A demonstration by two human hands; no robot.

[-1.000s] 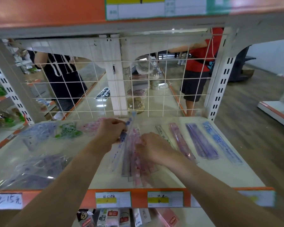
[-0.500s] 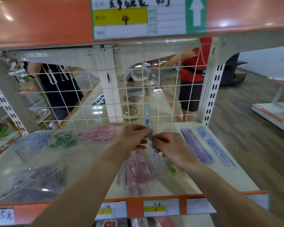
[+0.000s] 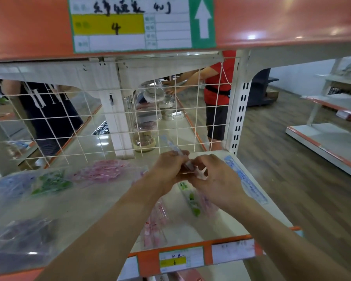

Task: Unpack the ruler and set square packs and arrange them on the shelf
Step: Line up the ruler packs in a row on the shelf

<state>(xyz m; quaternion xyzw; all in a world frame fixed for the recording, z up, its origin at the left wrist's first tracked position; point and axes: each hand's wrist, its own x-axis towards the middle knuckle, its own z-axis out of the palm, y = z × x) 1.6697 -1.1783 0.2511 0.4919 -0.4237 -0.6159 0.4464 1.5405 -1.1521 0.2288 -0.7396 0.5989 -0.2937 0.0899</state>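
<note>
- Clear plastic wraps the slim ruler pack point(image 3: 171, 146) that we hold up at the centre of the view. Its free end points to eleven o'clock, in front of the white wire grid point(image 3: 101, 116).
- Our left hand point(image 3: 166, 169) comes in from nine o'clock with its fingers curled round the pack.
- Our right hand point(image 3: 217, 179) meets it from three o'clock, thumb and fingers pinching the pack's lower end. Both hands grasp the pack, and we judge they are working its wrapper open.
- Both forearms rise from six o'clock and converge, so the knuckles nearly touch above the shelf point(image 3: 101, 203).
- Some work looks done, with single items already laid out on the shelf.
- A blue ruler point(image 3: 243, 179) lies at three o'clock of the hands, along the right edge.
- A green ruler point(image 3: 192, 197) lies at five o'clock, partly under our right wrist.
- Pink packs point(image 3: 156, 226) lie at six o'clock, near the front lip.
- Much looks left to do. At nine o'clock sit a pink bag point(image 3: 103, 172), a green bag point(image 3: 51, 182) and a blue bag point(image 3: 6, 189).
- A purple bag point(image 3: 22, 238) sits at eight o'clock. All four bags look full, but they are too blurred to tell whether they are sealed.
- We judge the task to be partway along, with the bags on the left yet to be unpacked.
</note>
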